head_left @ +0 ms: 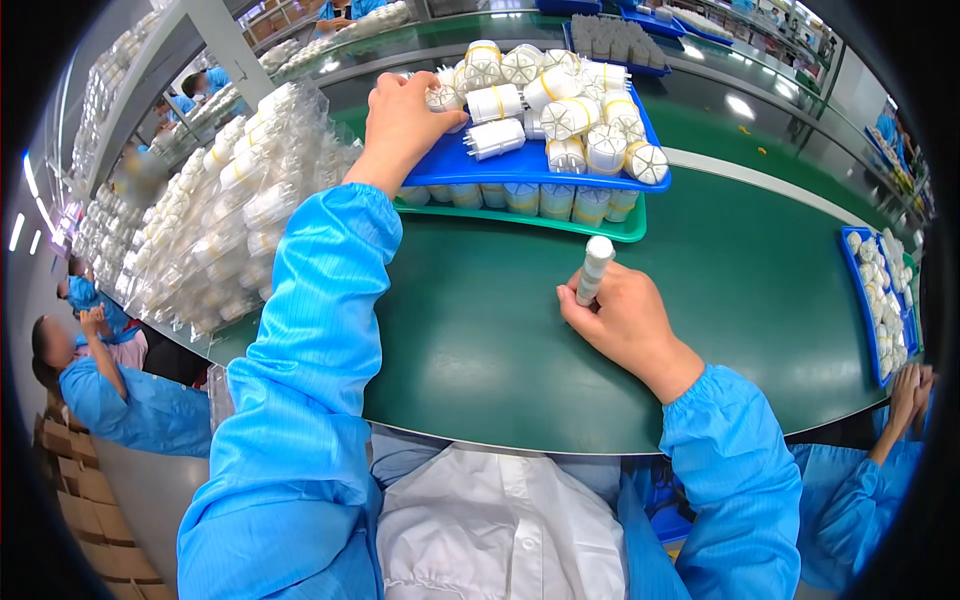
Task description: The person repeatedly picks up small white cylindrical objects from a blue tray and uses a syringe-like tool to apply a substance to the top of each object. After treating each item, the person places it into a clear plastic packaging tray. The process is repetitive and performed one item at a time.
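Observation:
At the left end of the blue tray [520,172], my left hand [400,118] curls its fingers and thumb round a white cylindrical bundle [444,98]. The tray is heaped with similar bundles [572,117], many banded with yellow tape and showing wedge-shaped segments on their ends. My right hand [630,318] grips a short white segmented rod [596,262] above the green table, nearer to me than the tray. The rod stands nearly upright, with its rounded top showing above my fingers.
A green tray [630,230] with more white cylinders sits under the blue one. Clear plastic bags [240,210] of white parts pile up on the left. Another blue tray [868,340] of parts lies at the far right, near a co-worker's hands [905,400]. The green tabletop [480,340] curves toward me.

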Demonstrator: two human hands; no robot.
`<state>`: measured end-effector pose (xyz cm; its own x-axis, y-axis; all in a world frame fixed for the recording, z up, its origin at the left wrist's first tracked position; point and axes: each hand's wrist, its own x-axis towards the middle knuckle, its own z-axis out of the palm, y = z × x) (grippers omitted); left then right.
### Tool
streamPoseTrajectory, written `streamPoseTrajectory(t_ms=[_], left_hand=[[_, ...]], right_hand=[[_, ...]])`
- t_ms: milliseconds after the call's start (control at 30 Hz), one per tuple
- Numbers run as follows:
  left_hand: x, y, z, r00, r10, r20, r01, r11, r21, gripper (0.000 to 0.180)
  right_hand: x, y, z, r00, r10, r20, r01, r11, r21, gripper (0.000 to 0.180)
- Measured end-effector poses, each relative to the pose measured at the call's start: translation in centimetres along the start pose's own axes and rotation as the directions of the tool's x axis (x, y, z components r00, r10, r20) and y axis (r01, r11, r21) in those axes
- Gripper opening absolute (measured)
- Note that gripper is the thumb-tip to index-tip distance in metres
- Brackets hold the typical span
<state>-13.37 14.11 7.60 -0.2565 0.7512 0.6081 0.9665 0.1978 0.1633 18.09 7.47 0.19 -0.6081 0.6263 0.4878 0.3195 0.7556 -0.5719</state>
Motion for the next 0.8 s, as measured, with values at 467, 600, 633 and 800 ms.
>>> streamPoseTrajectory(t_ms=[467,600,633,800], left_hand=[[-5.7,3.8,-11.0,0.964,0.212,-0.158,-0.206,0.977,0.053,0.051],[-10.7,6.3,-11.9,0.938,0.252,0.238,-0.196,0.951,-0.238,0.049],[-11.8,6.5,-10.7,0.895,0.337,0.293,-0.284,0.936,-0.207,0.046],[-15.5,6.2,-5.5,0.941,0.230,0.246,-0.130,0.922,-0.364,0.055]], right_hand=[[0.1,0.1,-0.1,0.995,0.099,0.019,-0.099,0.995,0.016,0.025],[0.0,0.4,0.0,0.995,0.096,0.012,-0.096,0.995,-0.017,0.026],[0.1,0.4,0.1,0.996,0.084,0.007,-0.084,0.996,-0.008,0.027],[0.1,0.3,0.1,0.989,0.146,-0.003,-0.146,0.989,0.004,0.029]])
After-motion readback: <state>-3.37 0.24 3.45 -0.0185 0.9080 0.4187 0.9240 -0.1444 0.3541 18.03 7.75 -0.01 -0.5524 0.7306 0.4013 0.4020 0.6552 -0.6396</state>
